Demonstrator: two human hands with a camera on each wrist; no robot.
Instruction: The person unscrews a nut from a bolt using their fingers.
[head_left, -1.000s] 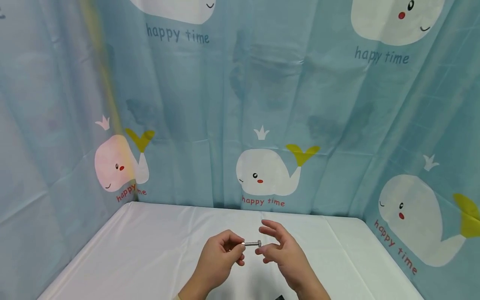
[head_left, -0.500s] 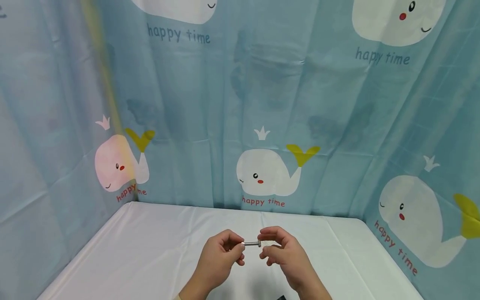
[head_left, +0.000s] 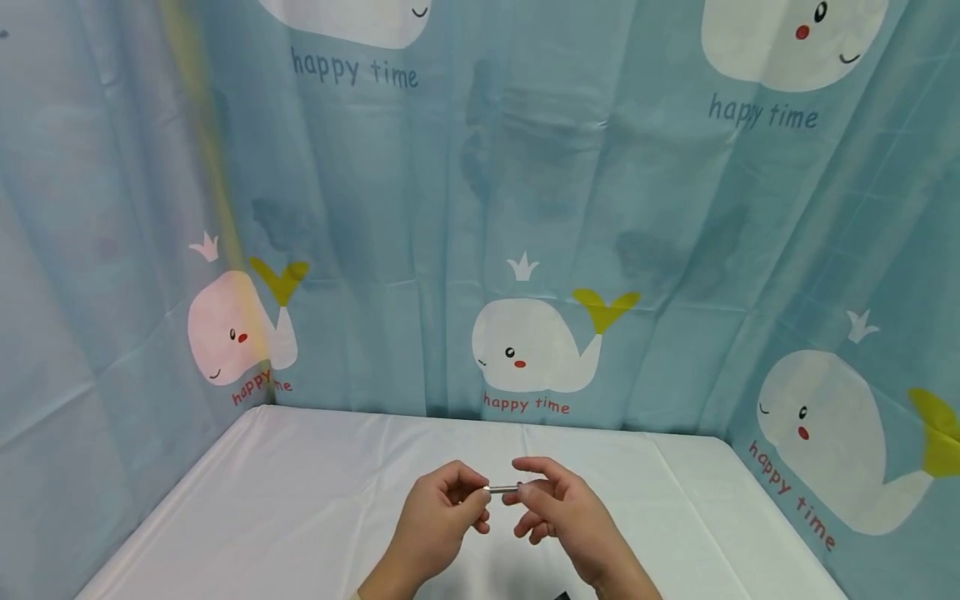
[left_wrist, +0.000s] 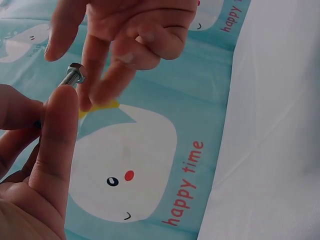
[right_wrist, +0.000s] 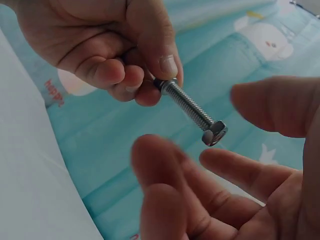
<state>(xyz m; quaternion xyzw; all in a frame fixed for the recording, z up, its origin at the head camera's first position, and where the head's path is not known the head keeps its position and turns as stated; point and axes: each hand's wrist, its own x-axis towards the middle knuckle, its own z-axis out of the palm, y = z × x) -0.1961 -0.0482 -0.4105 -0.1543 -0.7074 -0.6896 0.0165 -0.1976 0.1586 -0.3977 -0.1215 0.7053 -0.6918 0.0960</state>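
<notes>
Between thumb and fingertips, my left hand point(head_left: 438, 512) pinches one end of a silvery threaded bolt point(head_left: 502, 489), which points sideways above the white table. A hex nut point(right_wrist: 215, 133) sits at the bolt's free end, and bare thread point(right_wrist: 189, 106) shows between it and the left fingertips. My right hand point(head_left: 570, 508) is around that free end. In the right wrist view its thumb point(right_wrist: 275, 105) and fingers stand spread either side of the nut, with gaps showing. The left fingers hide the bolt's gripped end.
A white cloth covers the table point(head_left: 300, 492). Behind and at both sides hangs a blue curtain point(head_left: 375, 250) printed with whales. A small dark object point(head_left: 562, 596) shows at the bottom edge of the head view, mostly cut off.
The right hand's fingers have shifted about the nut, first closing in, then its thumb moving left across the bolt's end as an upper finger straightens. The left hand and bolt stay almost still.
</notes>
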